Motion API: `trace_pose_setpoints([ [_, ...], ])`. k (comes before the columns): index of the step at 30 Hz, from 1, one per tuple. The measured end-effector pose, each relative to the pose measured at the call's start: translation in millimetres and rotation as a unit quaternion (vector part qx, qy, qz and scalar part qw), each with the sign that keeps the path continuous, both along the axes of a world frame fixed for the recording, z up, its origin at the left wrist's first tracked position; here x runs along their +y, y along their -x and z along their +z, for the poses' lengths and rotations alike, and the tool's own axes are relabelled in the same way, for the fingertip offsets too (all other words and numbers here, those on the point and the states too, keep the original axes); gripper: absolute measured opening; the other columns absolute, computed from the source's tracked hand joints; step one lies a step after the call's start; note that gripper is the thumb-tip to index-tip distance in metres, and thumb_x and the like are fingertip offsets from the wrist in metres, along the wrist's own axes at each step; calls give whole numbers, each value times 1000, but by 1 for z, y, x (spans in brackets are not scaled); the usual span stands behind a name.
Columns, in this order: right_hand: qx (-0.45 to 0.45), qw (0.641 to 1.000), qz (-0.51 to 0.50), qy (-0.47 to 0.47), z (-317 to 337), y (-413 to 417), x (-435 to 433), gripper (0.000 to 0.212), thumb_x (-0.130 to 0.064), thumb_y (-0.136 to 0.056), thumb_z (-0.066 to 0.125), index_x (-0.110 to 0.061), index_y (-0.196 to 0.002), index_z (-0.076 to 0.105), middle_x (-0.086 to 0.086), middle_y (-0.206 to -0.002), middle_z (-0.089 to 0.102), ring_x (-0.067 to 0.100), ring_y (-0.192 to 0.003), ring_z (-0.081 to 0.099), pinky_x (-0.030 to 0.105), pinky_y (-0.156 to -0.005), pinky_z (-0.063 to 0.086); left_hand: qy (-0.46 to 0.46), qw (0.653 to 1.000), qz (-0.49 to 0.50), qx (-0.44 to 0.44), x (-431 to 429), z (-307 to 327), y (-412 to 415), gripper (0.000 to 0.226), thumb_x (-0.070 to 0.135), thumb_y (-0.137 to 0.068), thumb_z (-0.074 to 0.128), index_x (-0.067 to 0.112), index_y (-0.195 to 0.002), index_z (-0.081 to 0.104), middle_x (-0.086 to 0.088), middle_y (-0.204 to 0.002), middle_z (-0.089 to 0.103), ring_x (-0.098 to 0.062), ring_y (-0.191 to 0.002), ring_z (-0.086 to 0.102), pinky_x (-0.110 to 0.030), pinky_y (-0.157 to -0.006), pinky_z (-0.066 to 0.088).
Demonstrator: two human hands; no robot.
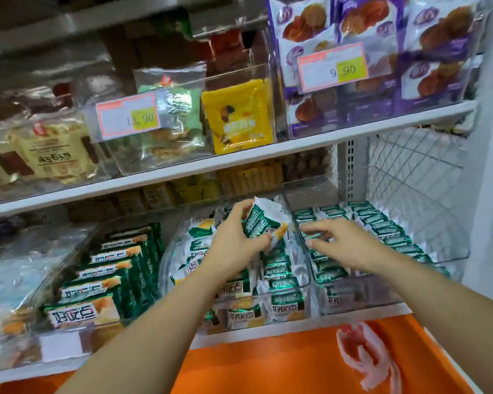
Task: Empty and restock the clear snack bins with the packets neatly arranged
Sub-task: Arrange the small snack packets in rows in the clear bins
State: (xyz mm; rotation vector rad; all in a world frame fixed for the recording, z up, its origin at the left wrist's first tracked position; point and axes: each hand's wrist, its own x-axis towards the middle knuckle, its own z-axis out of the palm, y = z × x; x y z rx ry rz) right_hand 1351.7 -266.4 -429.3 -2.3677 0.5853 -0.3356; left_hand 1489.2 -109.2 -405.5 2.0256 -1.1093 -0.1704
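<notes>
My left hand grips a small bunch of green-and-white snack packets, lifted above the middle clear bin. That bin holds several loose, jumbled packets of the same kind. My right hand hovers with fingers spread and relaxed over the right clear bin, where several green packets stand in neat rows. It holds nothing.
A left bin holds several green boxes in a row. The shelf above carries bins with a yellow pouch, purple pastry bags and price tags. An orange surface with a crumpled wrapper lies below.
</notes>
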Motion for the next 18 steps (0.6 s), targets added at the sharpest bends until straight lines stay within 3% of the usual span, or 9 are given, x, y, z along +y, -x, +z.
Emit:
trace_pose_setpoints([
  [1,0,1000,5,0,0,-2,-6,36,-30,-92,60,-36,-128,58,-5,-128,61,11,-105,60,30,-93,48,1,1000,0,-7,-11,3,-6,63,20,-88,67,19,-141,33,23,-101,46,28,-71,45,5,-59,34],
  [3,-5,1000,24,9,1,-5,-14,34,-32,-92,60,-36,-126,59,-6,-121,64,3,-95,60,23,-87,50,4,1000,9,-21,-31,6,-20,66,26,-88,68,16,-142,33,17,-110,45,17,-81,48,-1,-63,34],
  [5,-9,998,54,7,3,-4,-19,32,-29,-93,58,-31,-126,60,-16,-106,64,-15,-73,56,3,-67,41,-20,999,15,-20,-47,4,-34,66,33,-86,70,18,-140,36,13,-119,44,-1,-104,48,-13,-78,35],
  [7,-17,998,64,1,3,-5,-25,31,-29,-94,58,-30,-124,61,-22,-96,62,-18,-62,52,1,-54,35,-60,998,5,-12,-59,-3,-47,58,36,-84,71,19,-131,43,13,-117,53,-11,-109,53,-22,-79,39],
  [9,-28,997,65,-2,0,-8,-29,32,-32,-93,59,-31,-124,62,-13,-112,66,-12,-79,55,0,-62,36,-103,995,-5,-8,-64,-9,-53,54,36,-84,71,19,-127,42,14,-114,53,-12,-110,52,-24,-84,41],
  [12,-26,997,66,-17,-1,-10,-30,34,-34,-92,60,-32,-126,60,-11,-120,64,-3,-92,55,14,-79,42,-156,986,-11,-49,-67,-9,-64,75,40,-82,72,16,-142,34,1,-138,47,-19,-123,49,-34,-101,41],
  [14,-23,997,69,-28,-1,-12,-31,34,-34,-92,60,-33,-126,60,-11,-119,63,1,-96,57,18,-80,42,-190,979,-28,-71,-66,-2,-70,71,38,-83,72,20,-142,36,-2,-136,52,-22,-114,58,-38,-95,48],
  [16,-28,997,66,-38,-1,-12,-30,34,-33,-92,60,-32,-126,60,-13,-116,64,8,-97,61,23,-84,47,-221,971,-42,-84,-63,4,-75,67,31,-85,70,20,-142,36,-4,-136,53,-18,-110,59,-27,-87,48],
  [18,-37,996,64,-48,-1,-14,-29,32,-29,-92,61,-32,-124,61,-18,-106,64,23,-97,66,35,-87,54,-258,956,-49,-129,-62,7,-78,72,29,-86,70,20,-146,31,-4,-146,42,-18,-124,49,-23,-95,40],
])
